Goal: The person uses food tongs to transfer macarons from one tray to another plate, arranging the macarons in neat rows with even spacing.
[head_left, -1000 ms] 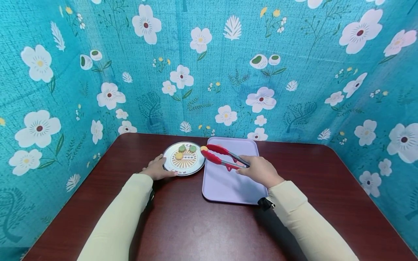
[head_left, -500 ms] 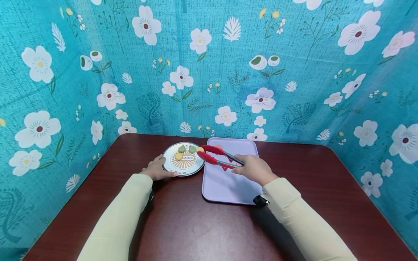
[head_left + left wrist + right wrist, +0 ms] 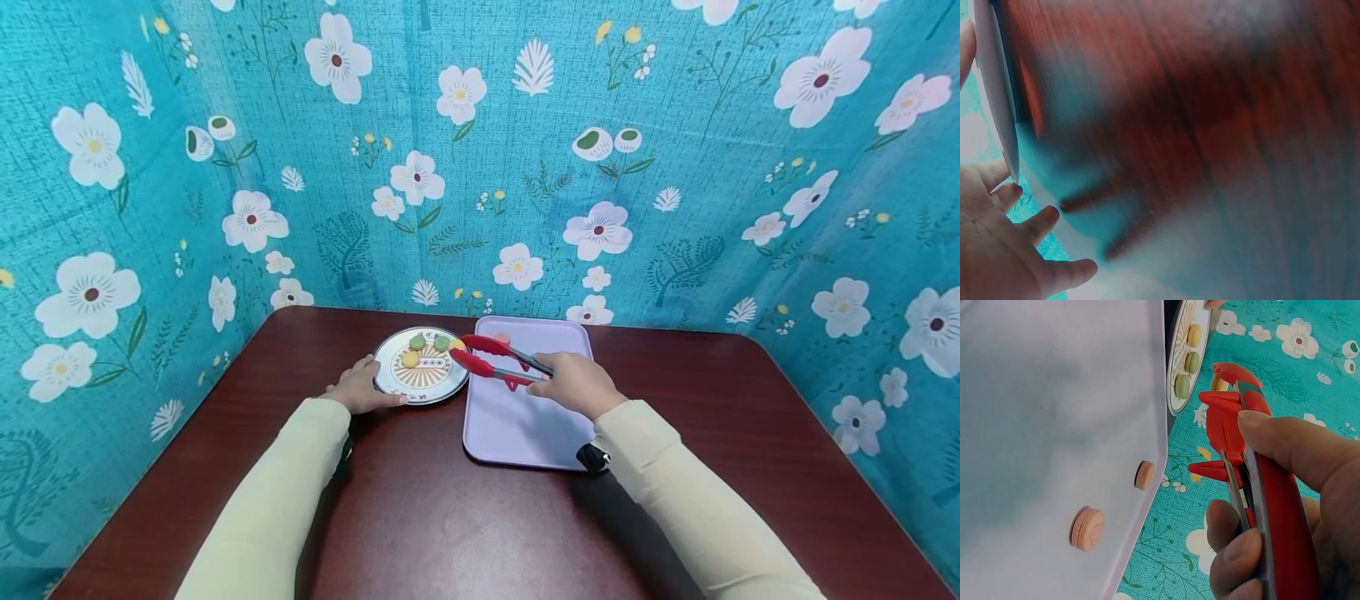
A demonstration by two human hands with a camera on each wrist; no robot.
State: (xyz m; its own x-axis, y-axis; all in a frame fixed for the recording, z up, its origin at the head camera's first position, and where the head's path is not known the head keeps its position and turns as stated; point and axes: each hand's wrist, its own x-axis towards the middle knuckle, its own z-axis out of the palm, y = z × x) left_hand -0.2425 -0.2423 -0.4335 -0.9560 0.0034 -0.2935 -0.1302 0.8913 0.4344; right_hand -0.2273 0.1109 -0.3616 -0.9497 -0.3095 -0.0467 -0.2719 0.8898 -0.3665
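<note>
My right hand [image 3: 577, 382] grips red-tipped metal tongs [image 3: 470, 362], whose ends hold a yellow macaron [image 3: 456, 344] over the right rim of a round plate [image 3: 431, 390]. A second yellow macaron [image 3: 410, 358] and two green ones [image 3: 441, 343] lie on that plate. My left hand [image 3: 362, 389] touches the plate's left and front rim; in the left wrist view its fingers [image 3: 1041, 225] are spread and mostly straight. In the right wrist view, two pink macarons [image 3: 1088, 529] sit on a lilac tray [image 3: 1035, 394]. Red tong ends mostly cover the held macaron there.
The tray [image 3: 517, 429] lies right beside the plate on a dark brown table [image 3: 450, 533]. A blue flowered cloth [image 3: 480, 275] hangs behind the table and along its sides.
My right hand has moved a little to the left with the tongs and yellow macaron, from the tray's edge to over the plate's rim. The left hand stays on the plate.
</note>
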